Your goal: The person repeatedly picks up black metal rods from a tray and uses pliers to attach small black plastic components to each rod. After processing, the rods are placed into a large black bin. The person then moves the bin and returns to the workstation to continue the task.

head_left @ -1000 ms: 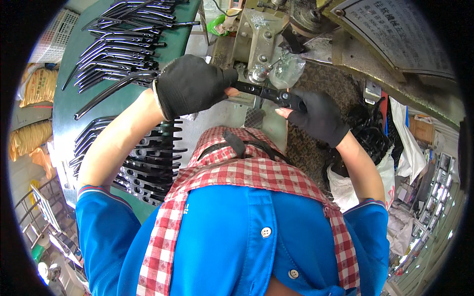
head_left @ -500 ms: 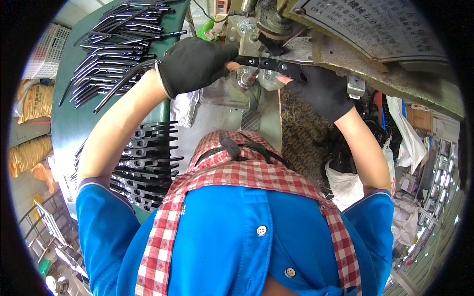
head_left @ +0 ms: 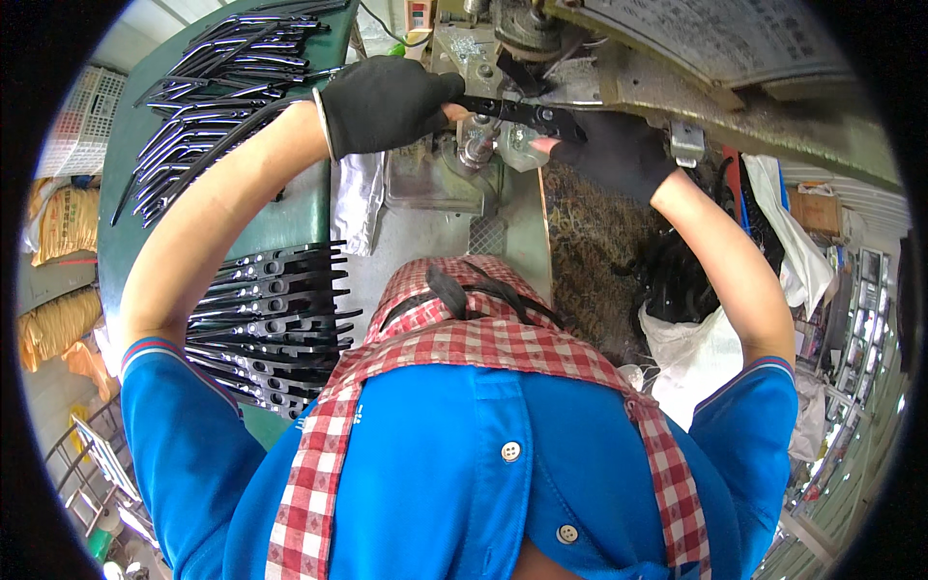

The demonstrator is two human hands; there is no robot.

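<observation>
Since the earlier frame, both hands sit farther from the body, tight under the machine head (head_left: 527,34). The left hand (head_left: 387,101), in a black glove, is curled around one end of the black blade (head_left: 512,111). The right hand (head_left: 614,150), also gloved, pinches the other end with its fingertips. The blade lies level across the metal fixture (head_left: 474,145). Left of the hands, a green table (head_left: 290,217) carries a far pile (head_left: 217,87) and a near stack (head_left: 271,324) of black parts. Open room is slight: the machine overhangs closely, and sacks (head_left: 691,353) crowd the right.
</observation>
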